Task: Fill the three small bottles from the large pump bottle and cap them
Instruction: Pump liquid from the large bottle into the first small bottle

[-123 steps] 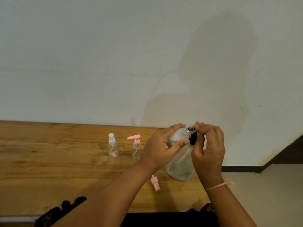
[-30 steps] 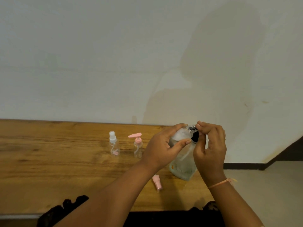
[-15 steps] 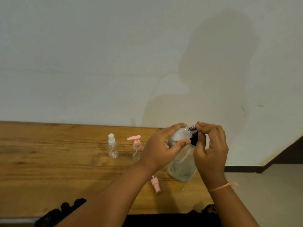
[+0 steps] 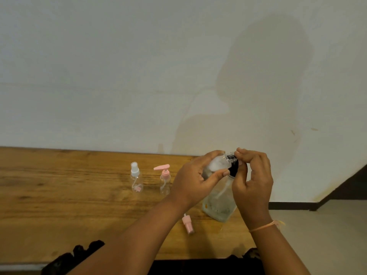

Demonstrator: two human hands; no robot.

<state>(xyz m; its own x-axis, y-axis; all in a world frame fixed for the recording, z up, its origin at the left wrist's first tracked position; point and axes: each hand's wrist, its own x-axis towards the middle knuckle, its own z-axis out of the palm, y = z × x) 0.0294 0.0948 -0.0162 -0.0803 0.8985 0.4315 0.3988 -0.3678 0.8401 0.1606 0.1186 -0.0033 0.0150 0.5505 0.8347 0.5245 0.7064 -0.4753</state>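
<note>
Two hands meet on one large clear plastic bottle (image 4: pixel 220 201). The left hand (image 4: pixel 195 180) is wrapped round its shoulder, thumb across the front. The right hand (image 4: pixel 253 181) pinches the black pump collar (image 4: pixel 232 165) at the neck with curled fingers. The bottle leans to the right, its base near the right end of the brown wooden table (image 4: pixel 59 205); the hands hide most of its upper part.

A loose pink cap (image 4: pixel 188 223) lies on its side just beside the left forearm, which covers its far tip. Farther left, well apart from the hands, stand a small clear bottle with a white spray top (image 4: pixel 136 180) and, near it, a small clear bottle with a pink pump (image 4: pixel 164 181), both upright. A thin pink band (image 4: pixel 262 227) circles the right wrist. Dark ruffled fabric (image 4: pixel 79 253) edges the table's near side, and a white wall (image 4: pixel 119 76) rises behind.
</note>
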